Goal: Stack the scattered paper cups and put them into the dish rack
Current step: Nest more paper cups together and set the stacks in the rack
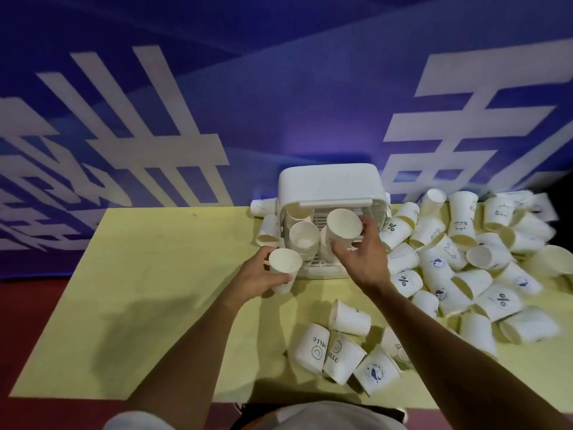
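A white dish rack (pixel 328 184) with a raised lid stands at the table's far edge, and stacked paper cups (pixel 303 235) sit inside its open front. My right hand (pixel 362 256) grips a white paper cup (pixel 344 226) at the rack's opening, mouth tilted toward me. To the left, just in front of the rack, my left hand (pixel 259 276) holds another white paper cup (pixel 284 265) upright. A large heap of scattered cups (pixel 465 259) lies right of the rack. A few more printed cups (pixel 338 352) lie on their sides near the front edge.
The yellow-green table (pixel 139 290) stretches bare to the left. A couple of cups (pixel 266 226) lie against the rack's left side. A blue banner with white characters (pixel 155 135) hangs behind the table. Red floor (pixel 28 311) shows at the left.
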